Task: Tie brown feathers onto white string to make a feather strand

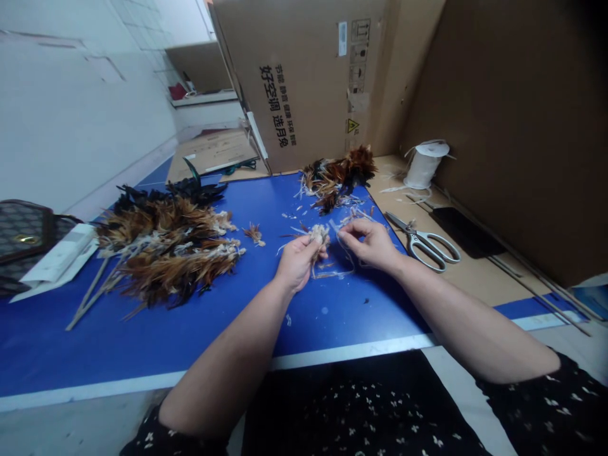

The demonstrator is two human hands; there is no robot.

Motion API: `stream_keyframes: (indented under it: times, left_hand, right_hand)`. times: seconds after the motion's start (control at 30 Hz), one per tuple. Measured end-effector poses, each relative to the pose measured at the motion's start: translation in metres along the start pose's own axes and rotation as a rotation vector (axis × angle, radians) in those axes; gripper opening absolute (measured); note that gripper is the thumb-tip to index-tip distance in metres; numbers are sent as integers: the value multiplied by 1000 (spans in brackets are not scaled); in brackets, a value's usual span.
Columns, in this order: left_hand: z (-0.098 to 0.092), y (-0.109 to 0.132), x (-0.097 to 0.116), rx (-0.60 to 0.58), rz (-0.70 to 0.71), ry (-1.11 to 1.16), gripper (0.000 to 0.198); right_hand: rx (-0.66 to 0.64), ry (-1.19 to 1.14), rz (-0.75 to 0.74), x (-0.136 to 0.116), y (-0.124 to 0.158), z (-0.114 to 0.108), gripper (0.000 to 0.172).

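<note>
My left hand (295, 258) is closed around a small bunch of feathers (319, 234) whose pale, fluffy ends stick up past the thumb. To its right, my right hand (368, 242) pinches a thin whitish strand (334, 229) between thumb and fingers. The strand hangs in a loop below the hands, and how it meets the bunch is too small to make out. Beyond both hands lies a loose heap of brown feathers (339, 174) with pale quill scraps around it. A tiny feather tuft (255, 234) rests on the blue table to the left.
Large brown and black feather bundles (175, 247) lie at left, by a patterned bag (23, 237). Right of my hand are scissors (427, 246), a white spool (422, 166), a black flat object (468, 231) and thin sticks (536, 294). Tall cardboard (323, 82) stands behind the blue table (228, 323).
</note>
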State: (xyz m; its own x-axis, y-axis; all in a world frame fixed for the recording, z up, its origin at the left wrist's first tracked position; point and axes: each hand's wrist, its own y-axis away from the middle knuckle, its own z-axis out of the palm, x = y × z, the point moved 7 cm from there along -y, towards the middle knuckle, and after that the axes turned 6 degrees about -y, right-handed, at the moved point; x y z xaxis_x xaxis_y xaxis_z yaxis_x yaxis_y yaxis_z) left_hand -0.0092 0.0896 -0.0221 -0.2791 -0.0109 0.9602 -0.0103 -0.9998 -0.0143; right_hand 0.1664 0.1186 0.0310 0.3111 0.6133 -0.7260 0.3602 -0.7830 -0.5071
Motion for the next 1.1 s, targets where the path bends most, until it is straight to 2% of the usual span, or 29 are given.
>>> stream_keyframes:
  times: [0.1,0.17,0.2,0.27,0.4,0.57,0.73,0.97,1.1]
  left_hand:
    - [-4,-3,-1,36,-4,29,37]
    - [-5,-4,-2,38,0,39,37]
    - [-4,-5,-2,35,7,40,37]
    - [-3,-4,-1,32,22,41,35]
    - [3,-3,-1,-1,47,50,32]
    - [6,-3,-3,-42,91,29,30]
    - [6,-2,-3,-51,95,25,32]
    - [10,-1,1,-44,64,71,37]
    - [9,-2,-1,-37,45,101,36]
  right_hand:
    - [151,220,-4,7,-1,-18,20]
    - [219,316,-66,0,-1,-26,32]
    - [219,312,-95,-6,0,-26,32]
    - [163,211,-120,-16,1,-19,17]
    - [18,-52,-53,-25,5,9,24]
    - [14,-260,98,-8,9,28,30]
    - [23,-311,148,-2,8,26,29]
    - [109,-371,147,-1,7,18,30]
    - [90,-399,148,-1,7,20,27]
